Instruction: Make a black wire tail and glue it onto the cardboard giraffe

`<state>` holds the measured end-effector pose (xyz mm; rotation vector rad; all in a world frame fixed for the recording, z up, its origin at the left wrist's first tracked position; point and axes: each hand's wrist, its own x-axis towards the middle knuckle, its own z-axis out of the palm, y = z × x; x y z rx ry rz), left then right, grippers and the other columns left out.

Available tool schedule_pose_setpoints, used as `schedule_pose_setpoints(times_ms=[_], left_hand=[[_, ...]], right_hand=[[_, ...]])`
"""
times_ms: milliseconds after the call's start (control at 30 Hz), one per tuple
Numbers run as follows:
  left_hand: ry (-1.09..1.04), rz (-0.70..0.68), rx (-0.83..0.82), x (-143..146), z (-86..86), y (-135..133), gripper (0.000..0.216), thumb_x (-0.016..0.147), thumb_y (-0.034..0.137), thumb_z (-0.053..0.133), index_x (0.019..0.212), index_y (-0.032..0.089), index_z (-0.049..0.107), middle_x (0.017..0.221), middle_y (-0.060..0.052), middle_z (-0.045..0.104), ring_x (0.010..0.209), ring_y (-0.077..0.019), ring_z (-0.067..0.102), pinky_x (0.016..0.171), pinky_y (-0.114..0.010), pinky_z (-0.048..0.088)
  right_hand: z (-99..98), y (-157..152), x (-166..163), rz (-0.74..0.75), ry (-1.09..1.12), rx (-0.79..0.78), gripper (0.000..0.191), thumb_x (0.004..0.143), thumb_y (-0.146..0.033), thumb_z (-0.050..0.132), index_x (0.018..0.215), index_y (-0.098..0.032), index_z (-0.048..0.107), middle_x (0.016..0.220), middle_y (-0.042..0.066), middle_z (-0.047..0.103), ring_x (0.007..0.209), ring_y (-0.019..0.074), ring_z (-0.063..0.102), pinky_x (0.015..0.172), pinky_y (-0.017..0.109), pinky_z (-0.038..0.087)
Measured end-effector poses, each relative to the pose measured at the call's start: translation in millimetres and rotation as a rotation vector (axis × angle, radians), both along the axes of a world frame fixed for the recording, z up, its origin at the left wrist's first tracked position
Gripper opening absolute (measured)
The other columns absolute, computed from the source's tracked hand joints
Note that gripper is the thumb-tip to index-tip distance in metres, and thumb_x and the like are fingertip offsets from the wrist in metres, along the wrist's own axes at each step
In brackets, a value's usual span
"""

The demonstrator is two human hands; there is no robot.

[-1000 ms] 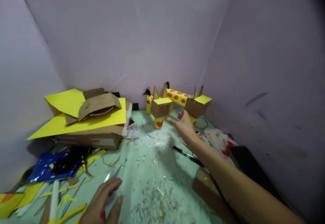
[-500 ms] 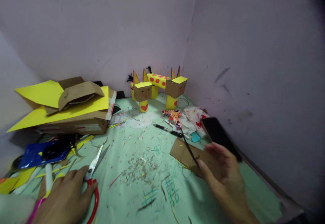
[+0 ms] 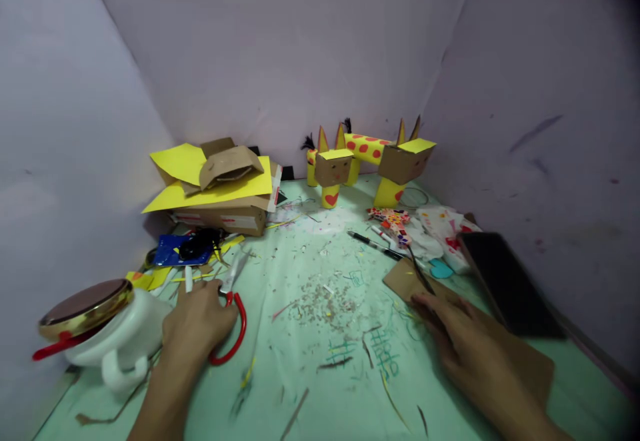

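Near the desk's [image 3: 210, 394] right edge, my half-curled right hand [image 3: 463, 337] covers light-looking cardboard [image 3: 520, 354], best edge-gripped; left hand [image 3: 199, 314] curls by scissors [image 3: 244, 324], grips unclear.

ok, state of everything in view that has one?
Red-handled metal scissors: at left hand; blades blurred, opening unclear.
Black rectangular phone: screen up, dark.
Slim black pen: lying down.
Left yellow-and-brown cardboard animal: upright.
Right yellow-and-brown cardboard animal: upright.
Brown rectangular cardboard piece: lying flat, right hand over it.
White handled mug: gold-rimmed disc on top, inside hidden.
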<state>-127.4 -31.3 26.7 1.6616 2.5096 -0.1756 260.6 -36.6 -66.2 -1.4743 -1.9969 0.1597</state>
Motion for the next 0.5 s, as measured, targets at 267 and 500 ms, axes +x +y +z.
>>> schedule_pose_setpoints(times_ms=[267,500], left_hand=[[-0.002,0.058,0.022,-5,-6.8,8,0.047,0.077,0.034,0.04,0.119,0.018,0.056,0.124,-0.02,0.056,0.11,-0.0441,0.052,0.075,-0.053,0.046],[-0.014,0.103,0.056,1,-6.7,10,0.046,0.076,0.034,0.044,0.117,0.021,0.059,0.121,-0.019,0.059,0.109,-0.0426,0.053,0.075,-0.051,0.047]], right_hand=[[16.5,-44,-51,0.187,-0.076,-0.019,0.082,0.083,-0.043,0.052,0.148,-0.018,0.008,0.139,0.021,0.042,0.126,0.0416,0.04,0.091,0.063,0.04],[17.2,-29,-149,0.416,-0.222,-0.323,0.089,0.081,-0.064,0.044,0.144,-0.003,0.023,0.148,0.026,0.011,0.137,0.0414,0.006,0.108,0.062,0.014]])
